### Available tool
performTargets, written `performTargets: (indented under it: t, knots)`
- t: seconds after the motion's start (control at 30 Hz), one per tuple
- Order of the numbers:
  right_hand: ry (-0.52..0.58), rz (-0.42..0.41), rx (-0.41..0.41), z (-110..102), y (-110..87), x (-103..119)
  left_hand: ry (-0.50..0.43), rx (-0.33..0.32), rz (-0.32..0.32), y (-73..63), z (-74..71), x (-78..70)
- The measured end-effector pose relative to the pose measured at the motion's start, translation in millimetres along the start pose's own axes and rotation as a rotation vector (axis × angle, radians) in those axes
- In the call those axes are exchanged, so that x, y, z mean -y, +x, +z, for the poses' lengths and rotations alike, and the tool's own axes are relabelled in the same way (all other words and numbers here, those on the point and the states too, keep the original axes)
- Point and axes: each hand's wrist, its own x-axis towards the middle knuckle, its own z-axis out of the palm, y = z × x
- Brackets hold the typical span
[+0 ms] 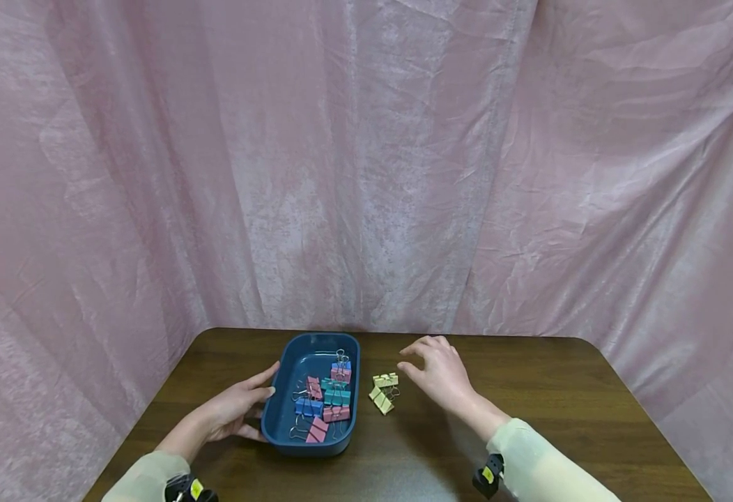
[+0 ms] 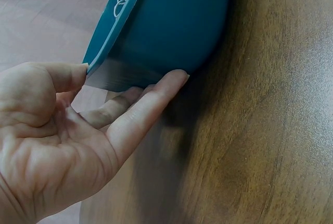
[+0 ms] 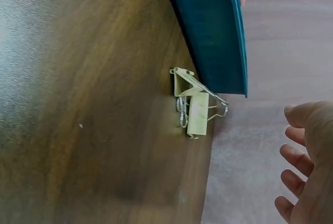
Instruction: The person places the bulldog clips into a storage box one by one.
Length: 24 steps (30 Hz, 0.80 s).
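Note:
My left hand [image 1: 235, 411] holds the dark blue plastic tray [image 1: 309, 450] at its left side, thumb at the rim and fingers along the outer wall. Inside the tray lie several binder clips: pink clips [image 1: 318, 430], blue clips [image 1: 309, 407] and teal clips [image 1: 338, 397]. Just right of the tray, two pale yellow binder clips [image 3: 197, 113] lie close together on the table. My right hand [image 1: 442, 373] hovers to the right of these yellow clips, fingers loosely bent and apart from the thumb, holding nothing.
The brown wooden table [image 1: 529, 404] has rounded far corners. A pink velvet curtain [image 1: 366, 174] hangs behind its far edge and along both sides. Dark wrist devices sit at the left cuff [image 1: 187, 488] and the right cuff [image 1: 488, 476].

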Motion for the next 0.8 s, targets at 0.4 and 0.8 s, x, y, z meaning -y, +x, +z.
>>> performTargets:
  t: [0.4, 0.8]
  knots:
    - [0.001, 0.031, 0.048, 13.8, -7.9, -4.2, 0.008, -0.026, -0.015, -0.5, 1.8, -2.0]
    - [0.003, 0.065, 0.105, 23.1, -14.6, -7.3, 0.021, -0.023, -0.016, -2.3, 3.1, -3.8]
